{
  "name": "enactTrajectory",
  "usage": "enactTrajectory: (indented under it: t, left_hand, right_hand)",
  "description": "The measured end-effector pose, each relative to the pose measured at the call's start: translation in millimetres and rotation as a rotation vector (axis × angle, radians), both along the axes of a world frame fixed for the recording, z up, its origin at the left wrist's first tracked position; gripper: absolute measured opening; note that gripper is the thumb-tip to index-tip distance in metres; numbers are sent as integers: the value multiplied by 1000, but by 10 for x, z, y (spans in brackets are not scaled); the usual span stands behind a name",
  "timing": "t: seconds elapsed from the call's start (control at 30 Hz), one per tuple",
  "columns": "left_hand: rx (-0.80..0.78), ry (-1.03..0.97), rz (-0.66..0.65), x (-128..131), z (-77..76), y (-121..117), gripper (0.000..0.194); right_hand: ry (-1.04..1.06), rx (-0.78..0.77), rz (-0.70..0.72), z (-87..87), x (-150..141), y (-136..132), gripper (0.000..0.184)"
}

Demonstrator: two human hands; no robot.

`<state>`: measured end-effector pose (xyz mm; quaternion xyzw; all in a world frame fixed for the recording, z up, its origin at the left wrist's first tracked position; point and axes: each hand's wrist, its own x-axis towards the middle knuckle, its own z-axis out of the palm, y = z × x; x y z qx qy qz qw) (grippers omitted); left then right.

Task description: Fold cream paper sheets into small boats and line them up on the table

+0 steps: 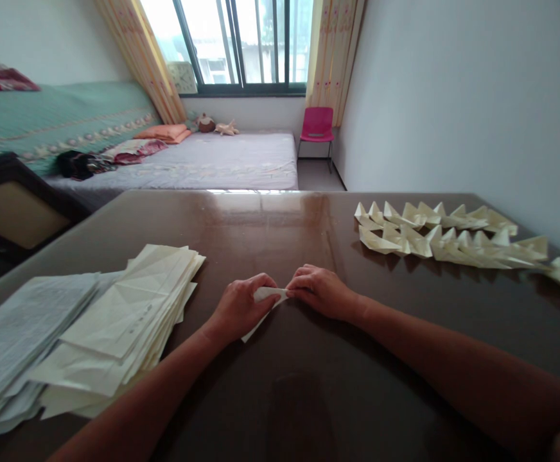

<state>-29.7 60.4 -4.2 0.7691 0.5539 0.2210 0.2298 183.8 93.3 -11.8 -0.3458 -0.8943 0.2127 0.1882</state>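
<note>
Grip: left hand (244, 305) pinches the folded paper (263, 293) between thumb and fingers; right hand (321, 292) has thumb and fingers together on its right end. Both are clamped on the piece, near the middle of the glossy brown bench (270, 237). For a crisp crease, align the edges under the left thumb and apply even right-fingertip pressure; pulling would probably skew the thin sheet. A pale, angular flap projects below the left hand. At left, creased cream sheets (135, 301) lie beside greyish sheets (34, 314); at right, matte, sharply peaked folded pieces (465, 247) form two rough rows.
</note>
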Motion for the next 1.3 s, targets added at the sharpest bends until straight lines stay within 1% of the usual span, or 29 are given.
enactTrajectory:
  t: [0.07, 0.13, 0.2, 0.3, 0.37, 0.43, 0.53, 0.6, 0.67, 0.73, 0.77, 0.83, 0.9, 0.97, 1.0, 1.07, 1.13, 1.2, 1.3]
  left_hand:
    - [-20, -17, -18, -6, 2, 10, 19]
    - [-37, -63, -33, -25, -5, 35, 19]
    - [-44, -142, -39, -58, -26, 69, 27]
    - [-33, -252, -4, -114, -75, 120, 46]
    - [-54, -305, 39, -137, -107, 138, 51]
    - [-123, -376, 70, -143, -129, 143, 52]
    - [-203, -474, 72, -137, -146, 139, 51]
    - [-179, -481, 58, -133, -151, 138, 49]
    - [-142, -463, 42, -127, -153, 134, 46]
    - [-116, -438, 31, -111, -151, 125, 45]
    - [-102, -419, 31, -98, -147, 119, 44]
    - [-60, -368, 35, -67, -138, 103, 42]
    - [-23, -318, 33, -34, -127, 86, 42]
    - [3, -295, 20, -8, -119, 70, 44]
    - [14, -296, 11, 2, -115, 63, 44]
    - [34, -306, -10, 14, -110, 50, 44]
    - [41, -317, -27, 14, -106, 43, 43]
    - [19, -343, -30, 4, -106, 48, 42]
    - [-80, -454, -9, -26, -109, 74, 37]
  right_hand:
    - [-55, 48, 20, 27, -3, -21, 26]
    - [-86, 89, 6, 38, 3, -20, 26]
    - [-87, 97, -53, 31, 22, 13, 25]
    - [-61, 49, -173, 2, 67, 109, 24]
    - [-62, 23, -245, -10, 98, 176, 28]
    - [-92, 8, -278, -4, 129, 224, 32]
    - [-174, -24, -239, 52, 188, 243, 32]
    - [-261, -69, -166, 122, 241, 223, 32]
    - [-357, -124, -59, 208, 290, 183, 34]
    - [-450, -145, 13, 293, 314, 129, 35]
    - [-493, -126, 10, 328, 309, 100, 35]
    - [-548, -42, -54, 371, 263, 45, 33]
    - [-490, 53, -118, 368, 170, -4, 25]
    - [-318, 112, -125, 323, 54, -41, 21]
    - [-227, 118, -104, 290, 0, -53, 24]
    - [-141, 109, -63, 216, -78, -61, 38]
    - [-148, 84, -68, 146, -99, -41, 43]
    - [-156, 46, -96, 84, -74, -1, 38]
    - [-79, -39, -113, 15, -13, 69, 26]
